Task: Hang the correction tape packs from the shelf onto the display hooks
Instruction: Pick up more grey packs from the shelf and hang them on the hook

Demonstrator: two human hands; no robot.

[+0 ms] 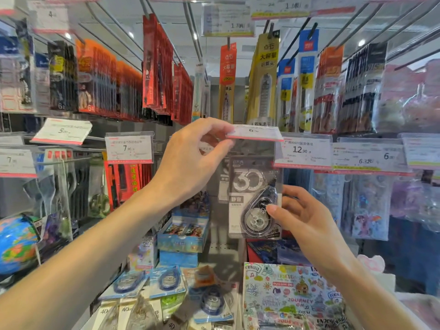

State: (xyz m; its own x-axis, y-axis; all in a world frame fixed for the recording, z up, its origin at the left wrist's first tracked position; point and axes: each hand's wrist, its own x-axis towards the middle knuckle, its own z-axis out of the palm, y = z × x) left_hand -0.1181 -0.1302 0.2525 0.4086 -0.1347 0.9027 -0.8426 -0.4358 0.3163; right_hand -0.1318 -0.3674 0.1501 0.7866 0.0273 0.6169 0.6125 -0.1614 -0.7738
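Left hand (190, 158) pinches the price tag (254, 134) up; right hand (300, 215) grips the correction tape pack (252, 198). Light, stiff card, best held low.

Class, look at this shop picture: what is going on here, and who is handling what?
A person is stocking a stationery display. The left hand pinches a price tag holder at the front of a hook and tips it up. The right hand holds a grey correction tape pack up just below that tag, its thumb on the blister. More correction tape packs lie on the shelf below, not yet hung.
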